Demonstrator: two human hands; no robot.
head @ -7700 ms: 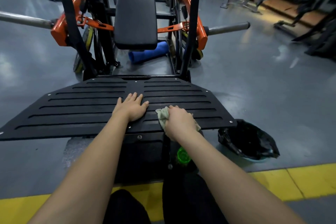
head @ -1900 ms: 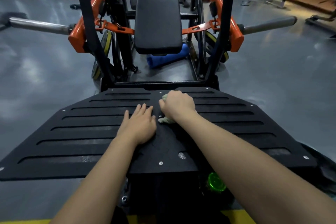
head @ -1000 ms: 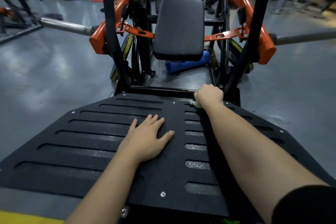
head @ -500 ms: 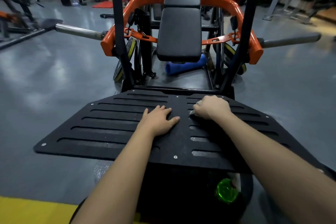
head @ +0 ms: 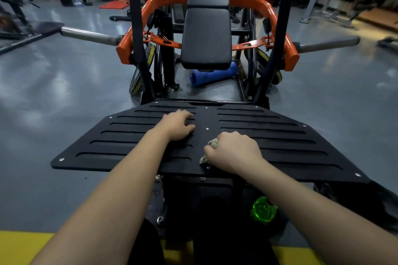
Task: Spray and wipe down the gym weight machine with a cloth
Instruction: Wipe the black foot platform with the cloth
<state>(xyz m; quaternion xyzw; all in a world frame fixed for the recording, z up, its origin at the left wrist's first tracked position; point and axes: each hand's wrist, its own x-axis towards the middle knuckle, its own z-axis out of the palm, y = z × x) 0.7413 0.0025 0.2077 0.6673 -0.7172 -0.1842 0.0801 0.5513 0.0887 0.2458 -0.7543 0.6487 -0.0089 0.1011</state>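
Cloth [head: 212, 144] sat bunched in the right hand [head: 234, 153], most of it hidden under the curled fingers. Only a pale, crumpled edge poked out on the thumb side, touching the footplate [head: 280, 135] near the middle of its front edge. The left hand [head: 176, 126] lay on the plate just beside it and farther in, holding nothing, fingers loosely bent over the slots. Beyond the plate stood the black pad [head: 206, 36] inside the orange frame [head: 286, 54], with a blue roll [head: 206, 77] half hidden under the pad. Below the plate's near edge a green bottle top [head: 263, 208] showed, the rest lost in shadow beside the right forearm. At the far right a dark heap [head: 383, 200] was cut off; I could not tell what it was. A yellow line [head: 21, 245] crossed the floor by the person's legs
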